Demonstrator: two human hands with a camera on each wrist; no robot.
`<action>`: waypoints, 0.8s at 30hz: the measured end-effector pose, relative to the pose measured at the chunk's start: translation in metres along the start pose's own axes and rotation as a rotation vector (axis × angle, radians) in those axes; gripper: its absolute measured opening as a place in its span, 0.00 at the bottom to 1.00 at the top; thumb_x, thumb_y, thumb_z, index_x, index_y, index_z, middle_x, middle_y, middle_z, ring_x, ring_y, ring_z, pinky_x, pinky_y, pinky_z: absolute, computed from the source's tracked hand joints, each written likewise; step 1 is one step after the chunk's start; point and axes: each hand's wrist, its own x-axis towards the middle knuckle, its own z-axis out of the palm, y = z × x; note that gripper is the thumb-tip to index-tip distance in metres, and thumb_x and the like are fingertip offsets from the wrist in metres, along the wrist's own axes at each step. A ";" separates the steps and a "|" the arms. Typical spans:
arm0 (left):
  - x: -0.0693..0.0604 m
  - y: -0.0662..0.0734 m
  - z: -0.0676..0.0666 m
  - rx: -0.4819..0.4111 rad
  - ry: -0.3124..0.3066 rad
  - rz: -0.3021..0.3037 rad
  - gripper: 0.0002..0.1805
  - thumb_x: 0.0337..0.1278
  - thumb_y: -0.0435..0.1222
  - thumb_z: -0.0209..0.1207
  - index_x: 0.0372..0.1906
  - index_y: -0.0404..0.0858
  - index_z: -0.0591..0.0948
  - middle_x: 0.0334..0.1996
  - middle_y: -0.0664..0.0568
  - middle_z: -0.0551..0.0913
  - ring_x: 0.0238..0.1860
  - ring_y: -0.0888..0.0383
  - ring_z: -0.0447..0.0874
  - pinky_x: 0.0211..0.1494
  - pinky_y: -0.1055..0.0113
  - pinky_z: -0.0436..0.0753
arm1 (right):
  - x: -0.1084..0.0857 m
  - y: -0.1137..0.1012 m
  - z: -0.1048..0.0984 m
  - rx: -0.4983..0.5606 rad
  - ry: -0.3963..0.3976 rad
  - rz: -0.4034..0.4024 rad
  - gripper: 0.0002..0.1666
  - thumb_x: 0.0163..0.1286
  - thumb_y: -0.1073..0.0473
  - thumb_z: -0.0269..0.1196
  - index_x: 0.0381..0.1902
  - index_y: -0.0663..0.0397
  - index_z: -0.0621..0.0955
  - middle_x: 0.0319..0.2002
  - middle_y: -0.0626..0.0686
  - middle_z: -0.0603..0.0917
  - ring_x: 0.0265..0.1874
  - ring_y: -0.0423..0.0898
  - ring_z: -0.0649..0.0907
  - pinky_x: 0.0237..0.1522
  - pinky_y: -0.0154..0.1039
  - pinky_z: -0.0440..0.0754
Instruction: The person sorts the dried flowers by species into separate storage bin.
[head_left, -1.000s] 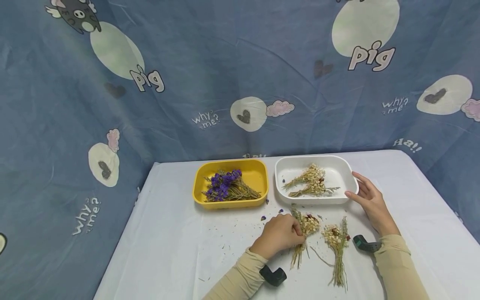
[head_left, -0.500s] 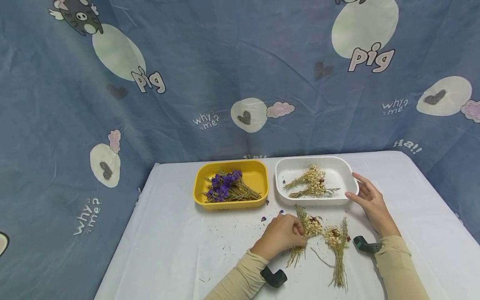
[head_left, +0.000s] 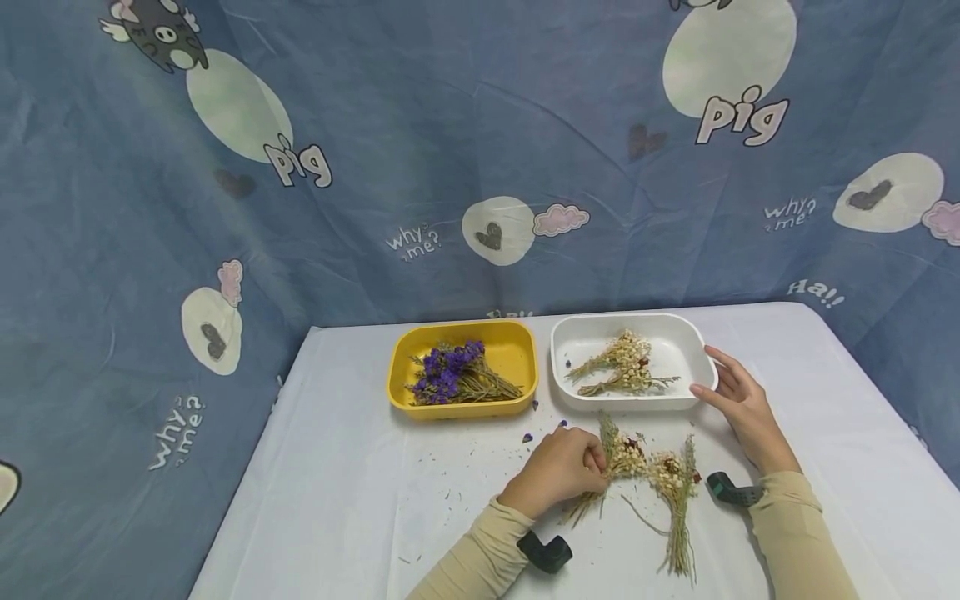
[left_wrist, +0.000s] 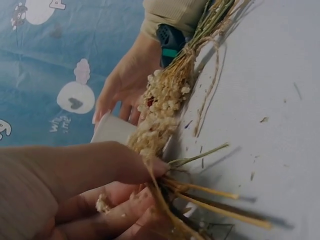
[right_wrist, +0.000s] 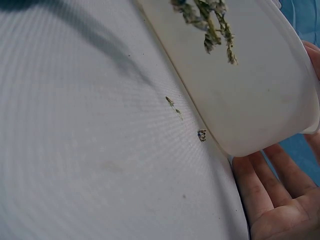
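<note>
My left hand (head_left: 562, 471) pinches the stems of a bunch of dried flowers (head_left: 626, 457), which has cream heads and a greenish sprig. In the left wrist view the thumb presses on the stalks, and loose stem ends stick out below the hand. My right hand (head_left: 741, 408) grips the right end of a white tray (head_left: 693, 367); its thumb is at the front corner. Inside lie cream dried bunches (head_left: 626, 362). Another tied bunch (head_left: 677, 500) lies on the table between the hands, its heads close to those of the held bunch.
A yellow tray (head_left: 517, 350) with purple dried flowers (head_left: 446, 371) stands left of the white one. Small purple petals (head_left: 527, 437) and stem crumbs are scattered on the white tablecloth (head_left: 330, 467). A patterned blue cloth (head_left: 375, 167) hangs behind the table.
The held bunch has turned, its flower end swinging right towards the other bunch and its stem ends swinging left. My right hand stays on the white tray.
</note>
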 end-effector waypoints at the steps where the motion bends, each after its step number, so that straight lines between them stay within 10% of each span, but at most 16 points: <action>1: 0.000 0.000 -0.001 -0.017 -0.015 -0.001 0.09 0.44 0.31 0.74 0.27 0.48 0.86 0.16 0.67 0.79 0.19 0.71 0.74 0.49 0.75 0.82 | 0.000 0.000 0.000 0.000 0.002 0.004 0.47 0.73 0.60 0.67 0.83 0.37 0.59 0.82 0.61 0.58 0.72 0.33 0.72 0.59 0.14 0.75; 11: -0.001 -0.001 -0.018 -0.124 -0.129 0.028 0.07 0.51 0.30 0.75 0.30 0.42 0.87 0.21 0.61 0.85 0.21 0.69 0.78 0.27 0.77 0.80 | 0.001 0.001 0.002 -0.036 0.010 0.001 0.48 0.73 0.60 0.68 0.83 0.37 0.58 0.82 0.62 0.57 0.74 0.37 0.71 0.59 0.14 0.75; 24: 0.000 -0.008 -0.034 -0.101 -0.322 0.161 0.06 0.56 0.30 0.73 0.35 0.41 0.86 0.26 0.61 0.86 0.26 0.72 0.82 0.34 0.79 0.84 | 0.001 0.001 0.001 -0.058 0.020 0.010 0.48 0.73 0.58 0.68 0.83 0.35 0.58 0.82 0.58 0.58 0.73 0.34 0.71 0.58 0.13 0.75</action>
